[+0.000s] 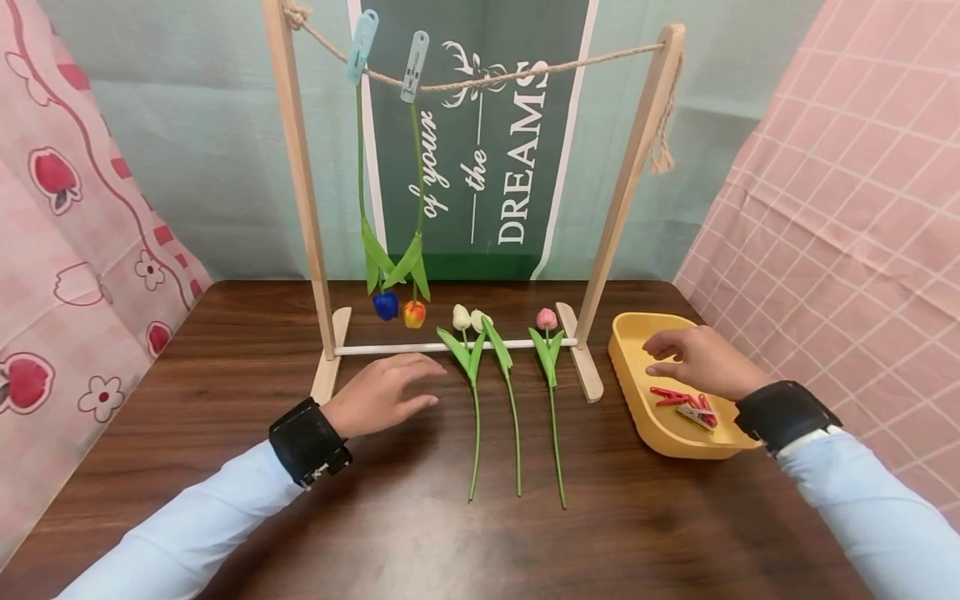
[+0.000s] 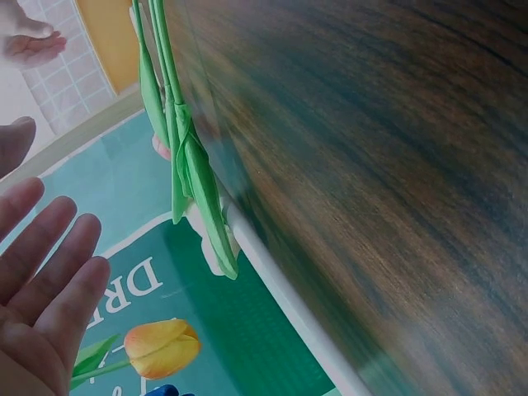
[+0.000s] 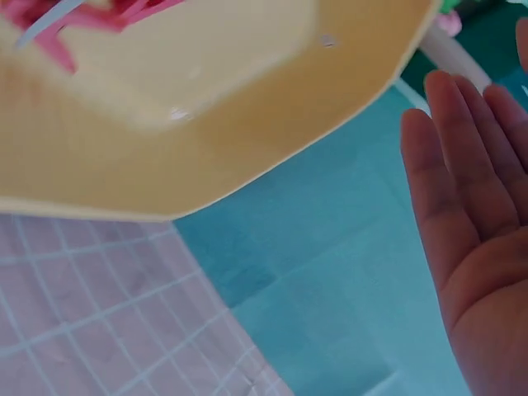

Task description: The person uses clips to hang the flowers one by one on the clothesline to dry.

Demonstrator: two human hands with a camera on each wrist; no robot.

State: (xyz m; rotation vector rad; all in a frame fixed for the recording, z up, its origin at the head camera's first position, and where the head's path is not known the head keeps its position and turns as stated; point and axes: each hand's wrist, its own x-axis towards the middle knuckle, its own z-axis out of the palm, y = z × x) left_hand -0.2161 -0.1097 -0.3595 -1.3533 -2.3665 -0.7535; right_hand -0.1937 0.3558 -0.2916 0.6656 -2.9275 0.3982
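Note:
My left hand [image 1: 386, 393] hovers over the table, fingers extended and holding nothing, just left of a white tulip [image 1: 475, 392]. Beside that lie another white tulip [image 1: 510, 392] and a pink tulip [image 1: 553, 375], stems toward me. Above the yellow basket [image 1: 630, 392] is my right hand [image 1: 701, 360], its fingers relaxed and nothing in them. Red clothespins [image 1: 670, 397] and a pale clothespin [image 1: 697, 415] lie inside the basket. A blue tulip [image 1: 386, 305] and an orange-yellow tulip [image 1: 414, 314] hang upside down from the rope [image 1: 510, 79], each clipped by a light blue clothespin [image 1: 414, 67].
A wooden frame [image 1: 630, 179] with two uprights carries the rope, and a white rod [image 1: 390, 348] joins its feet low down. Behind it hangs a green printed cloth [image 1: 480, 167]. Pink fabric [image 1: 847, 167] borders the table [image 1: 247, 367] at both sides.

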